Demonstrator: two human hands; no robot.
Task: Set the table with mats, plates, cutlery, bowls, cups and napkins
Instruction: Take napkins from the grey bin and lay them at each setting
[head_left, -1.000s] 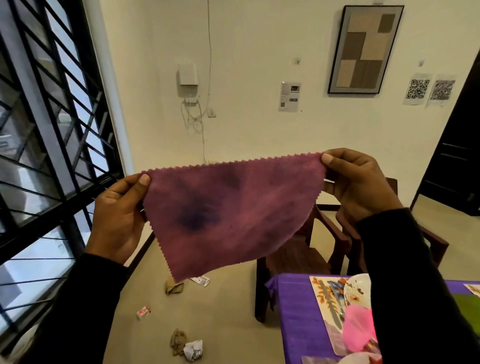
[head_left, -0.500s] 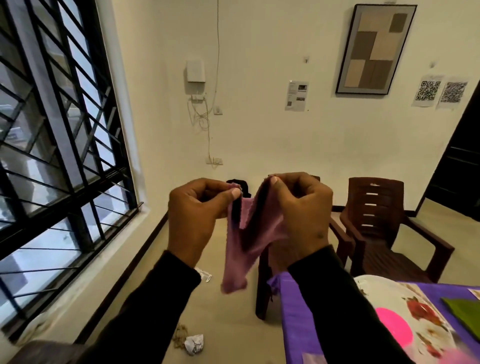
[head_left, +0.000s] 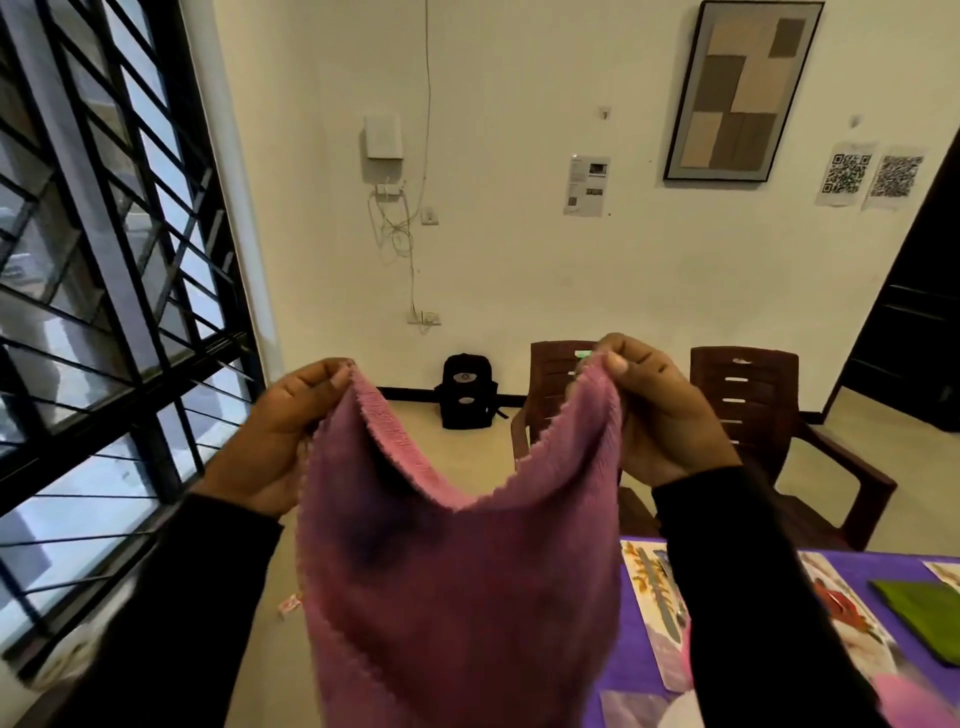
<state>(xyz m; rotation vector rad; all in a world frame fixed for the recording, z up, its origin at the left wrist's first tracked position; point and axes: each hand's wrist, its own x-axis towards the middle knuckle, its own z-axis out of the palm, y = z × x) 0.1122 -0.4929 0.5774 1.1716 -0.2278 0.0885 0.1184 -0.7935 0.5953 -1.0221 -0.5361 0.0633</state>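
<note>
Above the purple table (head_left: 878, 564), both hands' grips have reopened the pink napkin (head_left: 462, 587).

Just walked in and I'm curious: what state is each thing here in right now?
Napkin: held up, top edge sagging between both hands.
Left hand: pinching one corner.
Right hand: pinching the other corner.
Green napkin: flat on the table.
Chairs: unoccupied.
Backpack: upright by the wall.
</note>
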